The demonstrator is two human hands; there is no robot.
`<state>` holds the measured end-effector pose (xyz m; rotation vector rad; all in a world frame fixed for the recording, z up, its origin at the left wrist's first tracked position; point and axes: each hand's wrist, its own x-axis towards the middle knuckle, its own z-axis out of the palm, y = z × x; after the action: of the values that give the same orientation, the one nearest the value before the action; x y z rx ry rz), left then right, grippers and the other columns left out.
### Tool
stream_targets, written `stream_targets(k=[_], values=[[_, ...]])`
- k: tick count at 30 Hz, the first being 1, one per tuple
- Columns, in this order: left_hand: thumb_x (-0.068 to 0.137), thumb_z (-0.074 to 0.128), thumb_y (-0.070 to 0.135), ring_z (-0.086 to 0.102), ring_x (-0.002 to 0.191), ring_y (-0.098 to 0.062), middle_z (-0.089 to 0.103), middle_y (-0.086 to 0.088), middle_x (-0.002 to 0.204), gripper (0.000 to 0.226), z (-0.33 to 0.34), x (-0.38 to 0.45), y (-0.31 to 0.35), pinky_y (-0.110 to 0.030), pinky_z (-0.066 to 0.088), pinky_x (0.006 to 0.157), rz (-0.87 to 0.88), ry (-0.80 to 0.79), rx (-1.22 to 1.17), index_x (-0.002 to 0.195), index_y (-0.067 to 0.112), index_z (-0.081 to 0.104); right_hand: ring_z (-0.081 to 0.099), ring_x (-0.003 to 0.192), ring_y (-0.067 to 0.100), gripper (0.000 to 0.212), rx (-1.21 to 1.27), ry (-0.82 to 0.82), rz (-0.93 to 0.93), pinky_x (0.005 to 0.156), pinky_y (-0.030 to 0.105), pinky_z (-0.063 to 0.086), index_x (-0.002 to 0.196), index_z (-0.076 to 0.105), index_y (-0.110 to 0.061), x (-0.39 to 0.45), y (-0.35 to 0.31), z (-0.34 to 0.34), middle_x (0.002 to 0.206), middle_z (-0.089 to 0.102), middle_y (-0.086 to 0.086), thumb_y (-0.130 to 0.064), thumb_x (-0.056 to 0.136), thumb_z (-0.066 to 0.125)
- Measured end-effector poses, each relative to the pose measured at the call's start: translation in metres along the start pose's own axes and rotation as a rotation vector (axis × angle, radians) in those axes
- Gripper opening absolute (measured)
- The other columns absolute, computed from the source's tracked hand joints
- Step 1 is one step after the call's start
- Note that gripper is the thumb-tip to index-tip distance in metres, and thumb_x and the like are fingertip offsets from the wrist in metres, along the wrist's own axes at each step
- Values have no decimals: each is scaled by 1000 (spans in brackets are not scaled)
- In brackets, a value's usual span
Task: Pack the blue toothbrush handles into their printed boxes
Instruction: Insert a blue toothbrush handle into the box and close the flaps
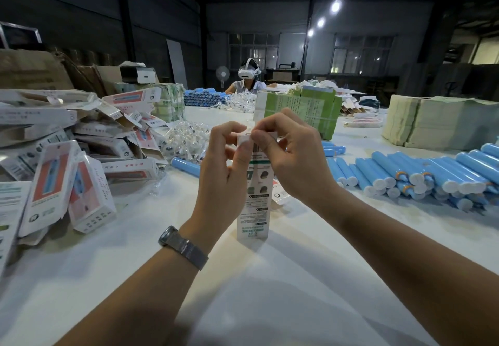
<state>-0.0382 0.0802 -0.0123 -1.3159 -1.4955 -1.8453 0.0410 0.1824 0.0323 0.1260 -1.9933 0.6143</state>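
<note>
A printed box point(253, 205) is held upright at the middle of the white table point(270, 278), its lower end close to or resting on the tabletop; contact cannot be made out. The box's upper end is gripped by both hands. The left hand point(226, 167) is curled around the left side of the box, with the thumb pressed against the barcode face near the top. The right hand point(291, 154) is curled over the top end from the right, and the top flap is pinched between its thumb and forefinger. Whether a handle is already inside the box cannot be told.

To the right of the box, a long heap of blue toothbrush handles point(421, 172) is laid on the table, white end caps turned toward the viewer. One single blue handle point(186, 166) is seen just left of the box, behind the left hand. Further left of the box, a pile of packed boxes point(81, 156) is stacked loosely, and clear plastic bags point(186, 135) are heaped beside it. Behind the box, a green-printed bundle of flat cartons point(305, 108) is set on the table. A metal-banded watch point(183, 247) is worn on the left wrist. Beyond the box, at the far end of the table, a second person wearing a white headset point(248, 71) is seated.
</note>
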Motion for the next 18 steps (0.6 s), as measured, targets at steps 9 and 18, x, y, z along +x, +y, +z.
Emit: stream_targets(k=[9,18], values=[[103,44,32,68,83,-19,60,-3,102,18,-2,-1,2,-40,60,65,-22,-34,-4,115,44,43,54,80,12,8,-136,-54,-84,71,42,50,90,64,-16,5,-5,-8,85,56,-9,-22,94,61],[101,45,36,67,83,-13,58,3,105,20,-2,-1,2,-37,61,68,-73,-18,-15,118,46,41,57,81,17,9,-101,-47,-17,72,47,51,87,58,-20,5,-7,-7,86,58,-5,-20,95,61]])
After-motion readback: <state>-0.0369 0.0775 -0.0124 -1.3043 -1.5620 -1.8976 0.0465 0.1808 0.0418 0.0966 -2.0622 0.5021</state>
